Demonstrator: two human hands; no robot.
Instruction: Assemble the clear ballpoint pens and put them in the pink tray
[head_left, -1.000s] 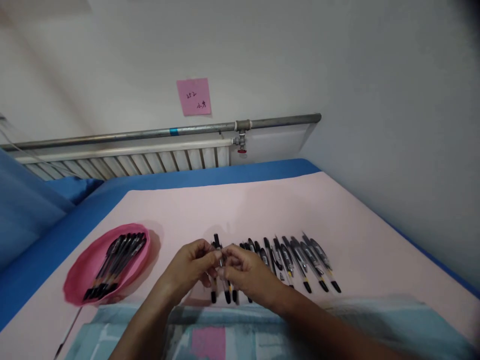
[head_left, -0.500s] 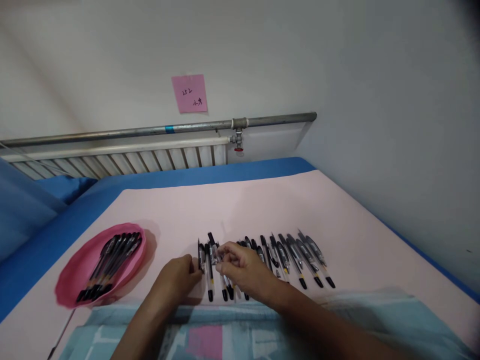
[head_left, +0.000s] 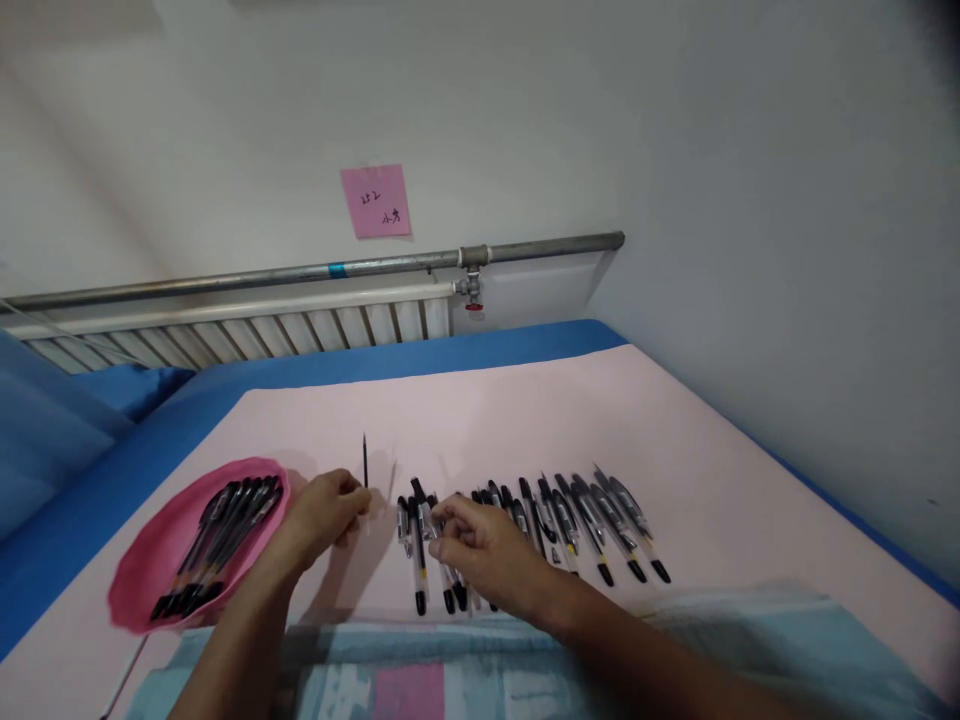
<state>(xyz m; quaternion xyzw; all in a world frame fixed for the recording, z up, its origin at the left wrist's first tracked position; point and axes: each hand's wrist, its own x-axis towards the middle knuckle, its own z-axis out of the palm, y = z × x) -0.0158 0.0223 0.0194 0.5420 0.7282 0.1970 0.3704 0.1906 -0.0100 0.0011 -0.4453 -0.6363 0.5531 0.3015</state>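
Note:
My left hand point(head_left: 334, 512) pinches a pen refill point(head_left: 365, 460), a thin black stick standing upright with its tip up, above the pink sheet. My right hand point(head_left: 480, 545) is closed over the row of pens, fingertips together near a clear piece; what they hold, if anything, I cannot make out. Beside my right fingers lie a black-capped clear pen point(head_left: 418, 560) and a short loose cap point(head_left: 403, 520). Several parted pens, caps and clear barrels point(head_left: 592, 520) stretch to the right. At the left, a pink basket point(head_left: 127, 590) holds a bundle of black pens point(head_left: 225, 530).
The pink sheet point(head_left: 450, 420) lies on a blue surface point(head_left: 315, 370) against the wall. A blue-green patterned cloth point(head_left: 337, 650) covers the near edge. Behind are a radiator point(head_left: 300, 325), a metal pipe point(head_left: 262, 275) and a pink note point(head_left: 376, 202).
My left hand has moved left, away from the row of pens, carrying the refill with it. My right hand has stayed nearly in place. The view has tilted slightly.

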